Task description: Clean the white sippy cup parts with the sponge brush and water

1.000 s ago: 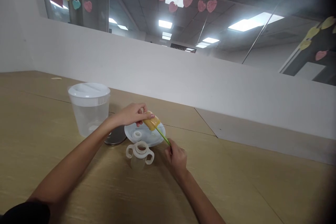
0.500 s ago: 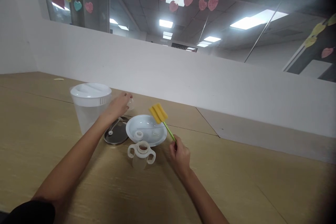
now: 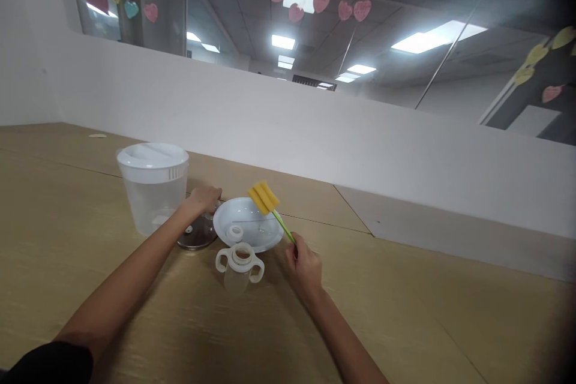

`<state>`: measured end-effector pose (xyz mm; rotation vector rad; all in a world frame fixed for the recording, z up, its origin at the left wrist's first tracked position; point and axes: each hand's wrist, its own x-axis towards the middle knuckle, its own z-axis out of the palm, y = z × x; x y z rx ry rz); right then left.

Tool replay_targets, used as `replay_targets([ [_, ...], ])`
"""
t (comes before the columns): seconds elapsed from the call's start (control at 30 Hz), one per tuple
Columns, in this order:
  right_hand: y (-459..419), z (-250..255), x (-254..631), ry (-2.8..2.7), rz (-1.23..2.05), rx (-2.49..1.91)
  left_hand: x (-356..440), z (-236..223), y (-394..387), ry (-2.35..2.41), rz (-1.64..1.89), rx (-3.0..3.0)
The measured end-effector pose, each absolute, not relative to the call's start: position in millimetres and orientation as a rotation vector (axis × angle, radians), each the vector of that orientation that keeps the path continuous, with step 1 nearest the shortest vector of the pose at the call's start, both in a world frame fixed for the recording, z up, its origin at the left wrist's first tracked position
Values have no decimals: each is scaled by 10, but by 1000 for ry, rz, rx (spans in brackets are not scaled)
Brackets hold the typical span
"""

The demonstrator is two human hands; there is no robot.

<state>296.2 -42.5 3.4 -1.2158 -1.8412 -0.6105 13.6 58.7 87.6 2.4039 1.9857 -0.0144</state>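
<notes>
We are losing the handle end of the sponge brush (image 3: pixel 263 197) inside our right hand (image 3: pixel 306 269) | our left hand (image 3: pixel 205 198) is hiding part of the dark disc (image 3: pixel 197 241) (its grip we aren't making out) | the lower edge is cropping a black sleeve (image 3: pixel 51 363)

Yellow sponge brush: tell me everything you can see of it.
The yellow sponge brush has a soft-looking, foam-like head with lengthwise grooves, on a slim, bright green handle. The right hand grips the handle, hiding its lower end. The brush slants, head up and to the left, partly in front of the white bowl in view; whether they touch is unclear.
</notes>
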Motion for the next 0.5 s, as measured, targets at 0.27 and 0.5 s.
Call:
replay_targets([
  [0.27, -422, 48, 2955, -1835, -661, -1191, 191, 925, 504, 1994, 64, 2410],
  [0.5, -407, 38, 2954, -1775, -601, -1263, 610, 921, 344, 1257, 418, 2716],
])
